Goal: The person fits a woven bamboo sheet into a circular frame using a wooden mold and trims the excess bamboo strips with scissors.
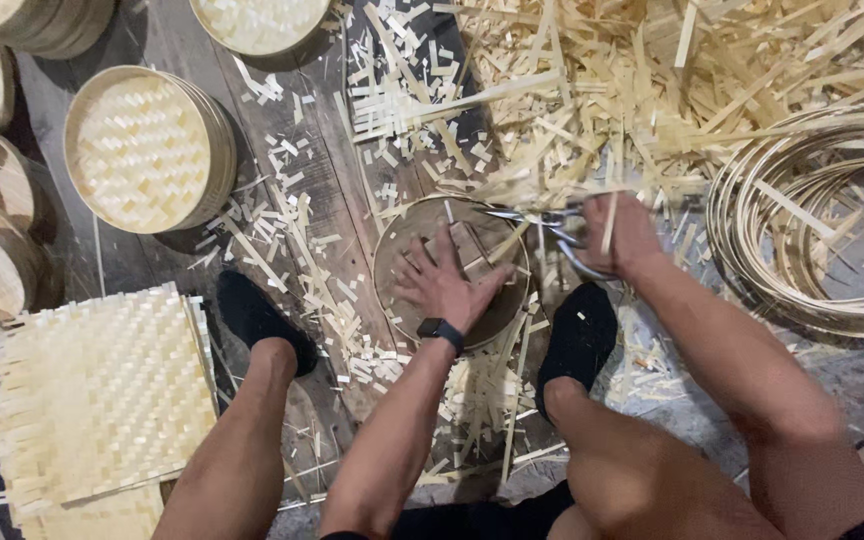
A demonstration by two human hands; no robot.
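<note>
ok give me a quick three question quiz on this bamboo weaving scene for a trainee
1. True or false: the left hand presses flat inside the round frame.
2. What does the right hand grip? A) hammer B) scissors C) brush
3. The stack of square woven mats lies by the person's ____ leg.

Key: 1 true; 2 B; 3 left

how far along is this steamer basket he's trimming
Done: a finished woven basket stands at upper left. In hand: the left hand presses inside a round frame while the right hand works scissors at its rim. Left: woven mats and coiled hoops lie unused.
</note>
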